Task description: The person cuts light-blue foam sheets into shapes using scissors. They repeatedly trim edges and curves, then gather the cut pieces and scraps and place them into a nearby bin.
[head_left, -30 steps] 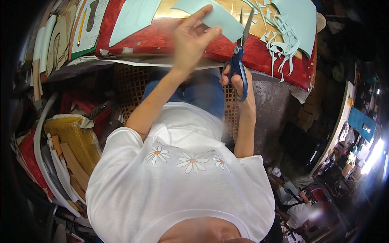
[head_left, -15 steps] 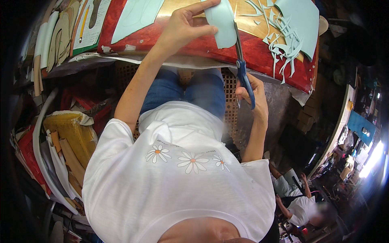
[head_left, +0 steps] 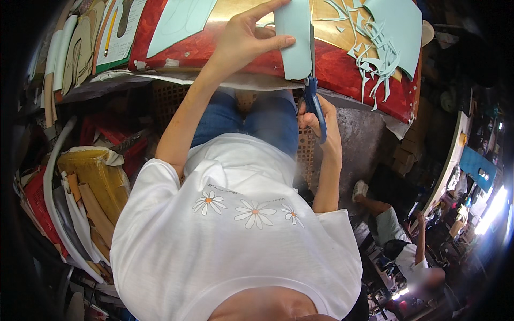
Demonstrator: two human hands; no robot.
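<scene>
Up at twelve o'clock, the red-covered work table (head_left: pixel 342 72) stretched right across, biggest thing on show! Out at four o'clock, well apart, there was another person (head_left: pixel 401 227) in a white top. Back to the table: a gold-coloured board (head_left: pixel 324 33) lay along it at twelve, and between one and two o'clock a large pale blue sheet (head_left: pixel 404 27) hung over its near side. At eleven, a second pale blue sheet (head_left: pixel 179 24) lay flat, lines drawn on it.

Now the hands! Just short of twelve, the left hand (head_left: pixel 241 43) pinched a pale blue strip (head_left: pixel 294 48), thumb across its face; the strip stood between twelve and one, its top end out of view. At two, the right hand (head_left: pixel 327 115) was closed round the handles of the blue-handled scissors (head_left: pixel 315 101), which pointed up along the strip's right edge. Did the blades straddle that edge? Impossible to tell! Between ten and eleven lay a yellow pencil (head_left: pixel 111 33), and past one o'clock, a tangle of thin offcuts (head_left: pixel 381 52).
</scene>
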